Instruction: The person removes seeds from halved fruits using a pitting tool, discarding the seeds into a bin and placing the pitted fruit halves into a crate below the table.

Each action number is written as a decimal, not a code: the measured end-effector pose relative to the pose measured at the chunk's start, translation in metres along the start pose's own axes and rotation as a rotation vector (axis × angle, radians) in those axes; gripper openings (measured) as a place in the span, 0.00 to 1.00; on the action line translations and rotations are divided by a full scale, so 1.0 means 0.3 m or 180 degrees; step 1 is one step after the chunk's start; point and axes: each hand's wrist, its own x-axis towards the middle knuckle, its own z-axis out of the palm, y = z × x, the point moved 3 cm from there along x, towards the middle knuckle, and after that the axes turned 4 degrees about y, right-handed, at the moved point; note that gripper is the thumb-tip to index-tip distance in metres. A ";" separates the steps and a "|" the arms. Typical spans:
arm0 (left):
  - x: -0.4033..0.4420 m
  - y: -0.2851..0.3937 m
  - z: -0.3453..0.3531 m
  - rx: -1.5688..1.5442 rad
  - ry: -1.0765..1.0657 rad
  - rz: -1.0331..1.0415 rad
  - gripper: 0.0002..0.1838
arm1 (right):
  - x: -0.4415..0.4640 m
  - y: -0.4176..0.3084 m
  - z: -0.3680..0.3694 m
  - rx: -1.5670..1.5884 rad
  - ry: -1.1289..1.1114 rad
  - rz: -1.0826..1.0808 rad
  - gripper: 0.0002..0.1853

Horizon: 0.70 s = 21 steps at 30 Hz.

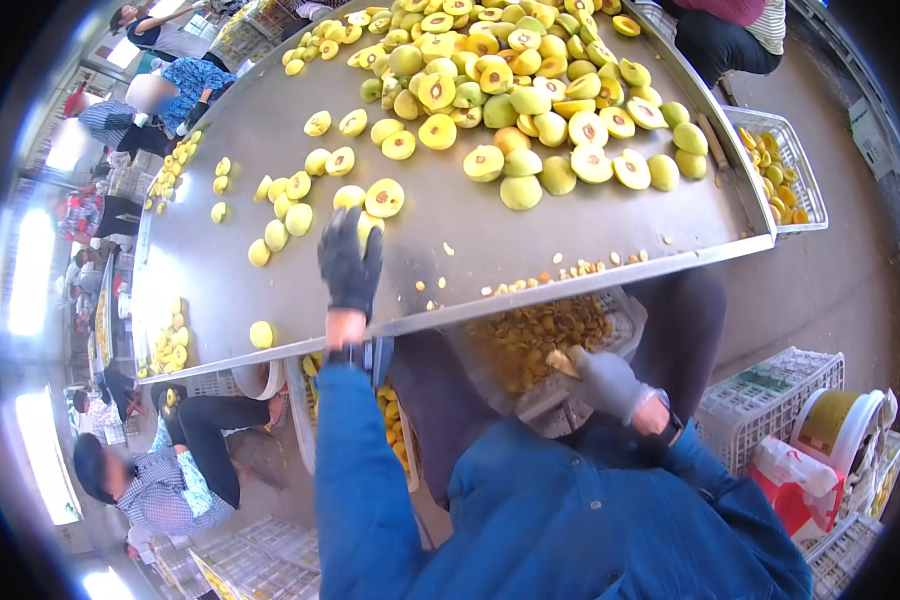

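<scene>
Off the near right corner of the metal table [610,225], on my side of it, I see a white slatted crate [770,400]. Farther out from the table stand a white bucket [838,432] with a yellow label and a red container [785,515] topped with pale plastic. Left of the table I have a seated person in a checked top [175,500]; past its far right corner, another in dark trousers [722,45].
</scene>
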 end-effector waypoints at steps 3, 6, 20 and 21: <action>0.156 -0.036 0.186 0.1038 -0.0996 0.0088 0.31 | -0.007 0.005 -0.004 -0.0034 -0.0206 0.0224 0.15; 0.169 -0.097 0.323 0.0173 -0.2164 -0.0186 0.32 | 0.001 0.010 -0.021 0.0029 -0.0514 0.0498 0.15; 0.065 0.597 -0.301 -0.1814 -0.1217 0.1074 0.48 | 0.155 -0.324 -0.258 0.4195 0.0429 0.0603 0.21; 0.055 0.624 -0.333 -0.1915 -0.1073 0.1111 0.48 | 0.128 -0.353 -0.268 0.4438 0.0363 0.0599 0.22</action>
